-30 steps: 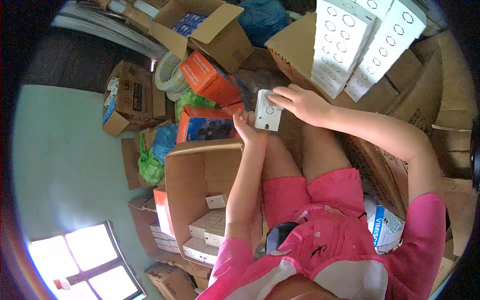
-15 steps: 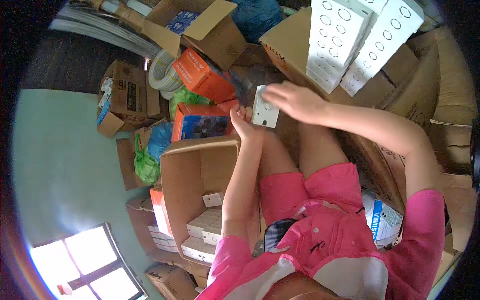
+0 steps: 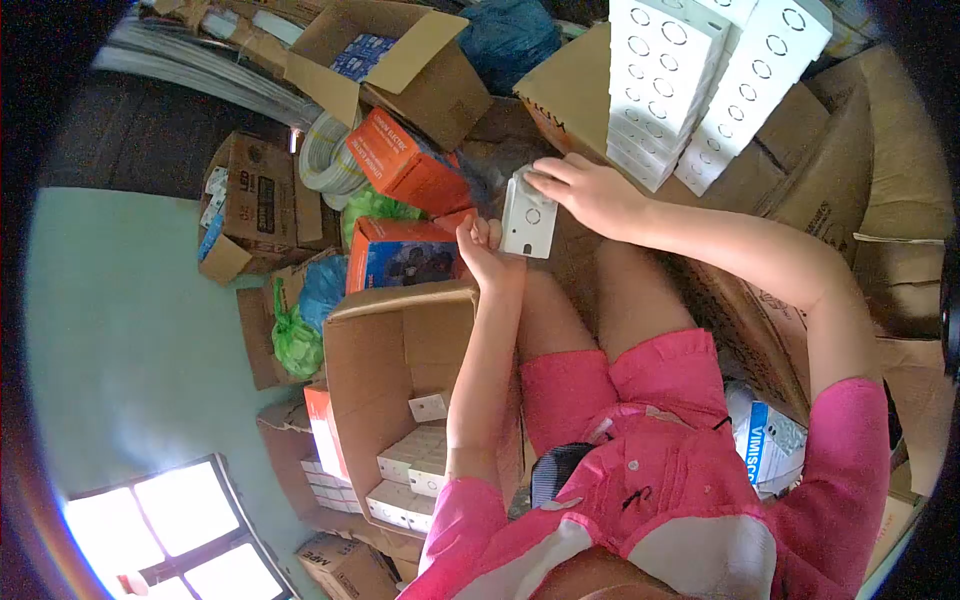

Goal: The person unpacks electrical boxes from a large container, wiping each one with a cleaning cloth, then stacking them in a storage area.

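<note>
Head cam: I'm holding a white plastic box (image 3: 528, 217) up in front of me w/ both hands, just above my knees. My left hand (image 3: 484, 250) is gripping its left edge, fingers curled tight round the side. My right hand (image 3: 588, 192) is pressing on the top right corner, fingers flat across it and closed on the box. The box is showing round knockout holes on its face & is tilting a bit.

Just past my right hand, a stack of white boxes (image 3: 690, 80) of the same kind is sitting on a brown carton (image 3: 575, 90). To my left, an open cardboard box (image 3: 400, 350) is holding more white pieces at the bottom. Orange boxes (image 3: 405, 160) are lying beyond it, near a green bag (image 3: 295, 335). I'm wearing pink.
</note>
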Action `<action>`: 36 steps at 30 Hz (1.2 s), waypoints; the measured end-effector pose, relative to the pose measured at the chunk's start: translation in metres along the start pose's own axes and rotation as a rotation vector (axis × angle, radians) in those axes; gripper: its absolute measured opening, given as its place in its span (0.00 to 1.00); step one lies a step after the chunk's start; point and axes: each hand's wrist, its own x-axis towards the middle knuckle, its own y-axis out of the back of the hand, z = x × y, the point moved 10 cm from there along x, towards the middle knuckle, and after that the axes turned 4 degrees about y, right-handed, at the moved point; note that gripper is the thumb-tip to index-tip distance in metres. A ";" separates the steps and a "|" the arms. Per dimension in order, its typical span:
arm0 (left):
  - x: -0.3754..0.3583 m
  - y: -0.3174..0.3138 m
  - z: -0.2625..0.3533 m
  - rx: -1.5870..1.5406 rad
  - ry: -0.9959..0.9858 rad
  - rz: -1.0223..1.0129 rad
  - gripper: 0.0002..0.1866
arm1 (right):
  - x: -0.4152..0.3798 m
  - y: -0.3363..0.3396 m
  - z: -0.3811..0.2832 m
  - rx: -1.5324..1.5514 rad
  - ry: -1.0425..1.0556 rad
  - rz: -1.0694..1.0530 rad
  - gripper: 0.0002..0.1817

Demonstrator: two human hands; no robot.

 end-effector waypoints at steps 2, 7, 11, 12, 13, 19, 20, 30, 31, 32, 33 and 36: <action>0.000 0.002 -0.004 0.018 0.021 -0.012 0.21 | -0.004 -0.010 -0.008 0.031 0.053 -0.046 0.23; 0.001 0.005 -0.003 0.112 0.024 -0.015 0.22 | -0.014 -0.002 -0.059 -0.005 0.386 -0.020 0.20; 0.000 0.004 -0.003 0.095 0.011 -0.034 0.22 | -0.002 -0.006 -0.024 -0.160 0.260 -0.067 0.24; 0.002 0.007 -0.002 0.081 -0.001 -0.034 0.22 | 0.001 -0.001 -0.009 -0.166 0.178 -0.055 0.24; 0.005 0.009 -0.001 0.067 -0.015 -0.036 0.22 | 0.003 0.003 0.004 -0.173 0.096 -0.040 0.23; 0.003 0.004 -0.006 0.087 -0.003 -0.042 0.22 | -0.006 -0.005 -0.032 0.037 0.276 0.032 0.17; 0.004 0.008 -0.005 0.089 -0.011 -0.026 0.22 | -0.012 -0.011 -0.038 0.016 0.312 -0.001 0.17; 0.007 0.005 -0.002 0.187 -0.017 -0.114 0.22 | -0.004 -0.014 0.005 -0.125 0.068 -0.105 0.19; 0.011 0.005 -0.001 0.206 -0.034 -0.142 0.22 | -0.005 -0.019 0.000 -0.079 0.097 -0.132 0.18; 0.014 0.011 -0.001 0.212 -0.043 -0.122 0.22 | -0.006 -0.024 -0.008 -0.033 0.124 -0.159 0.18; 0.014 0.012 0.000 0.218 -0.051 -0.100 0.22 | -0.008 -0.028 -0.017 0.015 0.152 -0.186 0.17; 0.012 0.013 0.001 0.274 -0.048 -0.058 0.22 | -0.015 -0.014 -0.046 0.087 0.293 -0.080 0.16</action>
